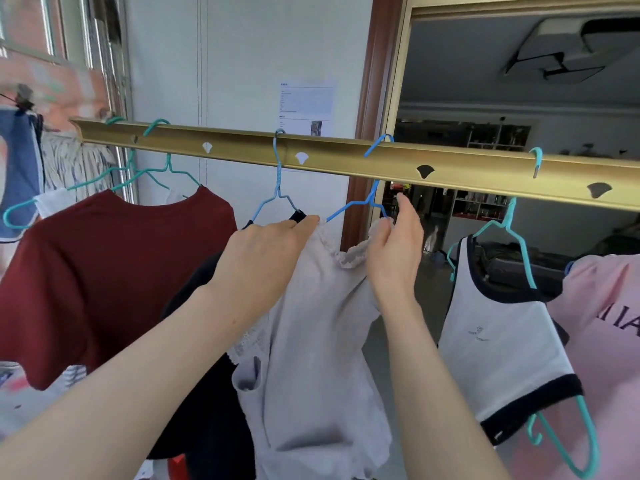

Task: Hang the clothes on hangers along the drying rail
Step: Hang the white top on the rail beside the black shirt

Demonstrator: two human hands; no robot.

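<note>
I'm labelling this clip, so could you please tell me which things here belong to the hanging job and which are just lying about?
Job: drying rail, blue hanger, pale top held by the left hand and right hand, maroon shirt already hung.
Lying about: wall notice, ceiling lamp, shelves.

White wall (242, 64), brown door frame (375, 81), dim room with shelves (498, 136).

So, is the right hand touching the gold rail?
Apart. The head view shows background between the rail and the raised fingertip of the right hand, which pinches the frilly white top lower down.
</note>
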